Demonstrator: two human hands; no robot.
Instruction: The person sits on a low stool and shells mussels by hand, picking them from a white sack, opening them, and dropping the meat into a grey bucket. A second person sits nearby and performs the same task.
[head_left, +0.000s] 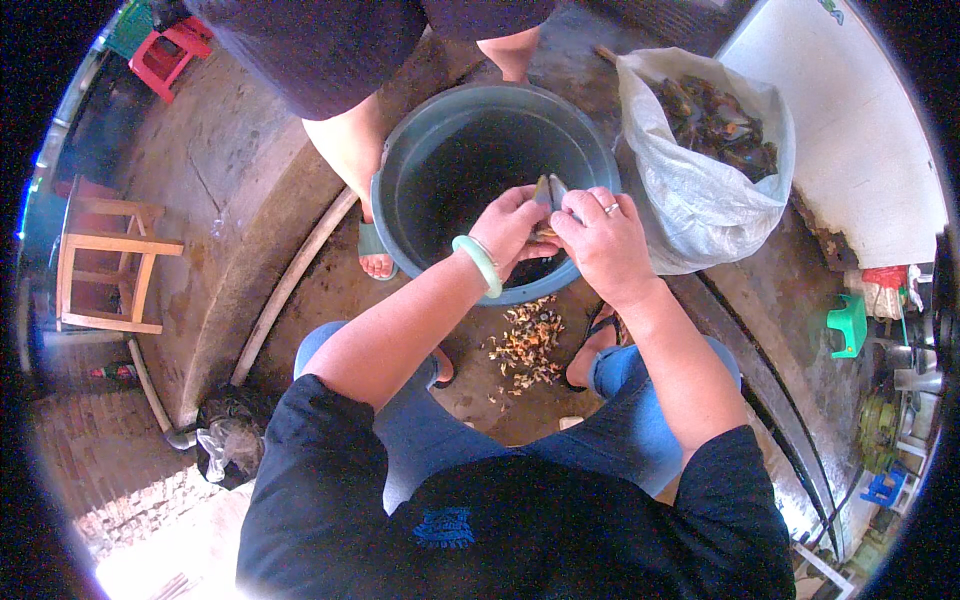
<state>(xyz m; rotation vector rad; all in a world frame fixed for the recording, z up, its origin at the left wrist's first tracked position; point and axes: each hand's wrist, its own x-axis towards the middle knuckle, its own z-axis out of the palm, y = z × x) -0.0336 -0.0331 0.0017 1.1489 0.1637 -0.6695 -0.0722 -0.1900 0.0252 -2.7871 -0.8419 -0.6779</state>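
Note:
My left hand, with a pale green bangle at the wrist, grips a mussel-like bivalve shell from the left. My right hand, a ring on one finger, holds the same shell from the right. Its two halves stand apart at the top, pointing away from me. Something orange shows low between my fingers, mostly hidden by them. Both hands are over the near right part of a large grey plastic tub, whose dark interior hides its contents.
A white woven sack of dark shells stands right of the tub. Orange and dark scraps lie between my feet. Opposite, a person's leg and sandalled foot are beside the tub. A wooden stool is at left.

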